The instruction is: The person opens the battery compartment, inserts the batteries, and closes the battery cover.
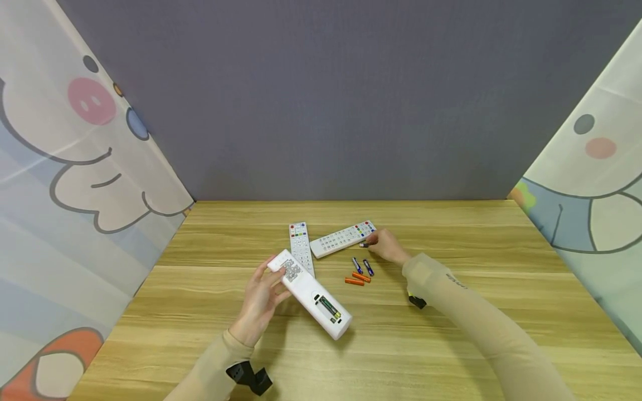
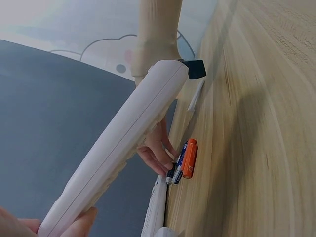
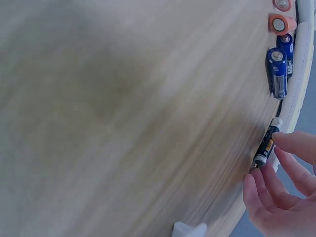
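My left hand (image 1: 259,303) grips a white remote control (image 1: 306,289), back side up and tilted above the table. Its battery compartment stands uncovered, with a dark battery (image 1: 329,307) in one side. Farther off, my right hand (image 1: 383,247) pinches a black battery (image 3: 268,143) by the table surface, thumb and fingers around it. That battery lies close to a second white remote (image 1: 341,239), buttons up. Two blue batteries (image 1: 358,265) and two orange batteries (image 1: 354,282) lie nearer to me. The left wrist view shows the held remote edge-on.
A third white remote (image 1: 301,245) lies buttons up, partly behind the held one. A small white piece (image 3: 189,230) shows on the table in the right wrist view. A grey panel (image 1: 321,111) rises at the wooden table's (image 1: 451,334) back edge, with patterned cloths at both sides.
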A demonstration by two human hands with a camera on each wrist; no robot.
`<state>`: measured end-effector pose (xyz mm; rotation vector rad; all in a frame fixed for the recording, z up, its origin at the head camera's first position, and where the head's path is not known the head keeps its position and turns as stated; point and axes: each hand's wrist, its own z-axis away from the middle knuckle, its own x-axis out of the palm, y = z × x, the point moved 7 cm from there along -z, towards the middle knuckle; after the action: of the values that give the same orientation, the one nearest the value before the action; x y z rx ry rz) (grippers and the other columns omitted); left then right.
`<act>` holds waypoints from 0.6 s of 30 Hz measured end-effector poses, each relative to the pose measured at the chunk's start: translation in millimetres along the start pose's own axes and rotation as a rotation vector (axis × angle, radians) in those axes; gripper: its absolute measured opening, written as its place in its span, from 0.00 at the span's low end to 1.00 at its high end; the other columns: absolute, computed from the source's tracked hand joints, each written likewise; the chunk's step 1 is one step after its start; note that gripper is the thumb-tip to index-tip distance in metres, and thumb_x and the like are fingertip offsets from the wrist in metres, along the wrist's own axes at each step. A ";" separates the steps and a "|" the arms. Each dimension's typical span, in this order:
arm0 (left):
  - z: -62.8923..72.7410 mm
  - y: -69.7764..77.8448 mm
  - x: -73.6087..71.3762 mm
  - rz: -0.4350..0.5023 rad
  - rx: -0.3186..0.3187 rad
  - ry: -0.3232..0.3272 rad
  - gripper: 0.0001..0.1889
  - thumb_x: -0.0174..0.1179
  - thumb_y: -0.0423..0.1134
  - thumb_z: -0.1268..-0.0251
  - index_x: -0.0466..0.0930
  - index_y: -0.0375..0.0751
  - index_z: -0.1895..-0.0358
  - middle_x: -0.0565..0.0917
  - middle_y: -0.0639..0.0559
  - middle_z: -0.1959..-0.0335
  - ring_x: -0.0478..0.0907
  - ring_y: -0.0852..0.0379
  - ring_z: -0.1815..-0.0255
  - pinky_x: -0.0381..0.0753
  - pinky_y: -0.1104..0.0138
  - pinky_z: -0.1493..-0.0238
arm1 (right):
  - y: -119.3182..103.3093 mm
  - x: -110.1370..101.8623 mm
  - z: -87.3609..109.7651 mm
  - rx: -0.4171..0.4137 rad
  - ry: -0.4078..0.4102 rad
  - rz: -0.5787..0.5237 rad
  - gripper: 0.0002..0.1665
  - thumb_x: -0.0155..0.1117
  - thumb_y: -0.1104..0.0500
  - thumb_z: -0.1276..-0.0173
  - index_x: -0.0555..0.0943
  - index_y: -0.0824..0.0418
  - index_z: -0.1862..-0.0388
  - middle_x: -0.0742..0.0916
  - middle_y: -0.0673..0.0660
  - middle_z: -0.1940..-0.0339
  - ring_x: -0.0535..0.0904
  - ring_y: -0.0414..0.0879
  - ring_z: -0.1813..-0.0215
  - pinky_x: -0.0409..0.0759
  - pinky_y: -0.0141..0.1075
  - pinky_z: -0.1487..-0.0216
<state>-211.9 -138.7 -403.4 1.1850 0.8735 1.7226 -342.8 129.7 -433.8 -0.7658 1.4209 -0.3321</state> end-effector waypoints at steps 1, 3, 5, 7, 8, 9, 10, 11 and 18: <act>0.0 0.0 0.0 -0.002 0.000 -0.001 0.27 0.50 0.28 0.40 0.57 0.41 0.37 0.76 0.48 0.59 0.79 0.57 0.67 0.80 0.65 0.63 | 0.1 0.4 -0.2 0.000 0.000 0.000 0.10 0.59 0.73 0.48 0.78 0.75 0.64 0.82 0.66 0.66 0.77 0.55 0.62 0.78 0.42 0.59; -0.1 0.0 -0.1 -0.007 0.001 -0.003 0.27 0.50 0.28 0.40 0.57 0.41 0.37 0.76 0.48 0.59 0.79 0.57 0.67 0.80 0.65 0.63 | 27.5 13.9 -15.1 -0.030 -0.001 -0.017 0.09 0.60 0.71 0.47 0.79 0.72 0.65 0.82 0.63 0.67 0.77 0.52 0.63 0.78 0.40 0.60; 0.1 -0.2 -0.3 -0.006 -0.001 -0.002 0.27 0.50 0.28 0.40 0.57 0.41 0.37 0.76 0.48 0.59 0.79 0.57 0.67 0.80 0.65 0.63 | 27.7 14.3 -15.2 -0.024 -0.008 -0.019 0.09 0.60 0.71 0.47 0.79 0.72 0.65 0.82 0.63 0.67 0.77 0.52 0.63 0.78 0.39 0.60; 0.1 -0.5 -0.6 -0.003 -0.004 0.000 0.27 0.50 0.28 0.40 0.57 0.41 0.37 0.77 0.49 0.60 0.79 0.57 0.68 0.80 0.65 0.63 | 28.9 15.5 -16.3 -0.008 -0.021 -0.021 0.09 0.60 0.72 0.47 0.79 0.72 0.65 0.82 0.63 0.67 0.78 0.52 0.62 0.78 0.40 0.58; 0.1 -0.6 -0.7 0.000 -0.006 0.001 0.27 0.50 0.28 0.40 0.57 0.41 0.37 0.77 0.50 0.61 0.79 0.57 0.68 0.80 0.65 0.63 | 31.2 16.7 -18.1 -0.017 -0.023 -0.020 0.09 0.60 0.71 0.47 0.80 0.72 0.66 0.82 0.63 0.67 0.78 0.53 0.62 0.78 0.40 0.59; 0.0 -0.7 -0.8 0.003 -0.007 0.001 0.27 0.50 0.28 0.40 0.57 0.41 0.37 0.77 0.50 0.61 0.79 0.57 0.68 0.81 0.65 0.63 | 34.5 18.4 -20.5 -0.016 -0.028 -0.012 0.09 0.60 0.71 0.48 0.80 0.72 0.65 0.82 0.63 0.67 0.78 0.53 0.62 0.78 0.40 0.58; 0.0 -0.9 -0.8 0.006 -0.008 0.002 0.27 0.50 0.28 0.40 0.57 0.41 0.37 0.77 0.50 0.62 0.79 0.57 0.68 0.81 0.64 0.63 | 13.3 8.9 -9.5 0.023 -0.046 0.014 0.09 0.60 0.73 0.49 0.80 0.73 0.66 0.82 0.65 0.66 0.78 0.55 0.61 0.78 0.42 0.58; 0.0 -0.9 -0.8 0.008 -0.008 0.002 0.27 0.50 0.28 0.40 0.57 0.41 0.37 0.77 0.50 0.62 0.79 0.57 0.68 0.81 0.64 0.63 | 24.0 13.9 -16.3 -0.022 -0.035 0.004 0.09 0.61 0.72 0.49 0.81 0.71 0.66 0.83 0.63 0.67 0.78 0.53 0.63 0.78 0.39 0.60; 0.1 -1.0 -1.2 -0.002 -0.003 0.000 0.27 0.50 0.28 0.40 0.57 0.41 0.37 0.76 0.50 0.60 0.79 0.57 0.68 0.81 0.64 0.63 | 46.5 30.8 -31.4 -0.033 -0.113 0.057 0.09 0.61 0.68 0.48 0.82 0.67 0.66 0.82 0.60 0.69 0.75 0.48 0.67 0.76 0.38 0.67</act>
<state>-211.4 -139.4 -404.7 1.1821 0.8718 1.7216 -378.9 135.2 -486.3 -0.7580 1.3413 -0.2187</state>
